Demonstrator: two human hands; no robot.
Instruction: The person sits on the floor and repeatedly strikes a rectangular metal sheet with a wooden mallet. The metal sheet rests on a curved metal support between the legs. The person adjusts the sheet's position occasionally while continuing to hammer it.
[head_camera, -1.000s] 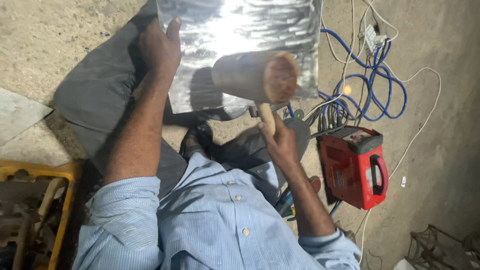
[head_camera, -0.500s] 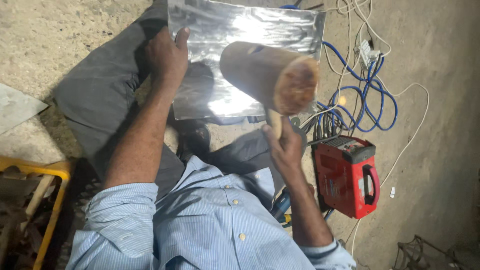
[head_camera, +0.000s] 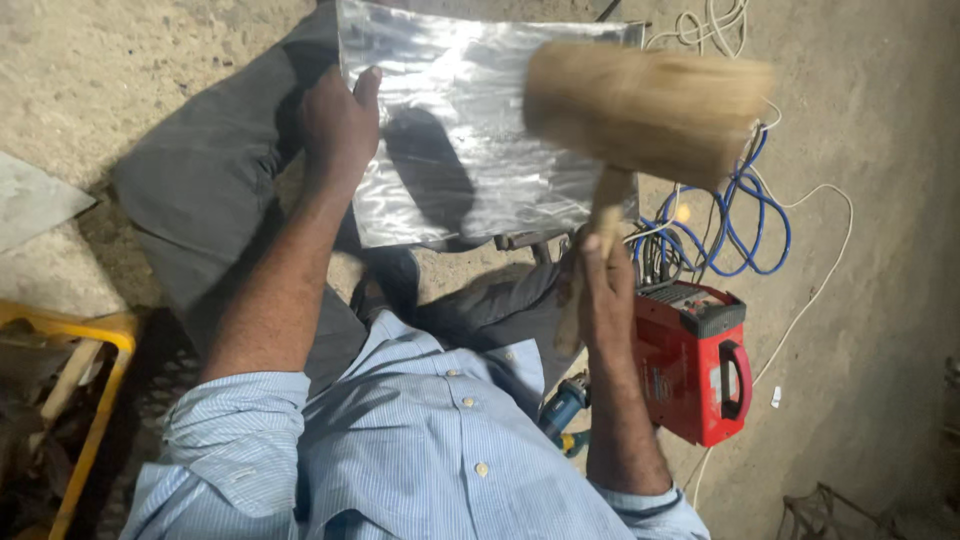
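- The shiny metal sheet (head_camera: 470, 130) lies flat at the far middle of the scene, across the seated person's grey-trousered legs (head_camera: 200, 190) above the dusty floor (head_camera: 120, 70). It looks thin and stiff, likely with sharp edges and a slick face, so it is best steadied by pressing near an edge. Its long axis runs left to right.
- The wooden mallet (head_camera: 645, 105) is raised above the sheet's right part, blurred. Its barrel head lies left to right; its handle (head_camera: 605, 215) points near, down to the hand. The head looks heavy and solid, so it would handle best held low on the handle.
- The red machine (head_camera: 695, 360) stands on the floor to the right, with blue and white cables (head_camera: 760, 215) coiled beyond it.
- The left hand (head_camera: 335, 125) rests palm down, fingers together, on the sheet's left edge.
- The right hand (head_camera: 600, 290) has its grip clamped around the mallet's handle.
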